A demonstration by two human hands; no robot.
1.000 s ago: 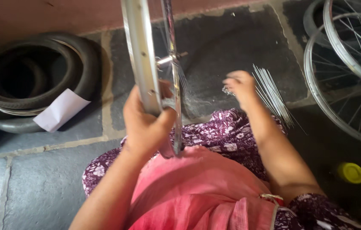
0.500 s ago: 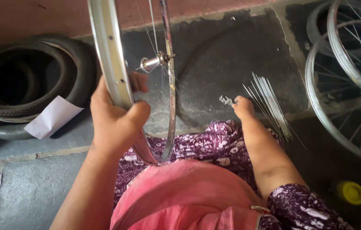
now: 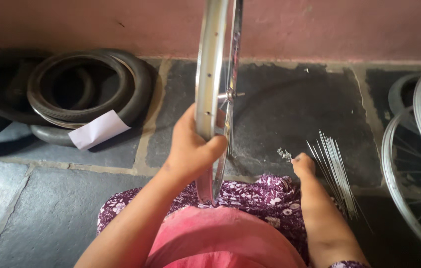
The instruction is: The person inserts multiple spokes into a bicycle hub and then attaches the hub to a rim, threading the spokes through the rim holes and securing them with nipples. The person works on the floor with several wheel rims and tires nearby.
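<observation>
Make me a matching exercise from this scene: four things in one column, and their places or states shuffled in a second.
Things:
1. wheel rim
2. loose spokes
3. white paper
4. stacked tyres

Places or states:
A. lying flat against the wall at far left
B. held upright in the left hand
C. resting on the edge of the tyres
D. lying in a bundle on the floor beside the right hand

Pairs: 1-B, 2-D, 3-C, 4-A
</observation>
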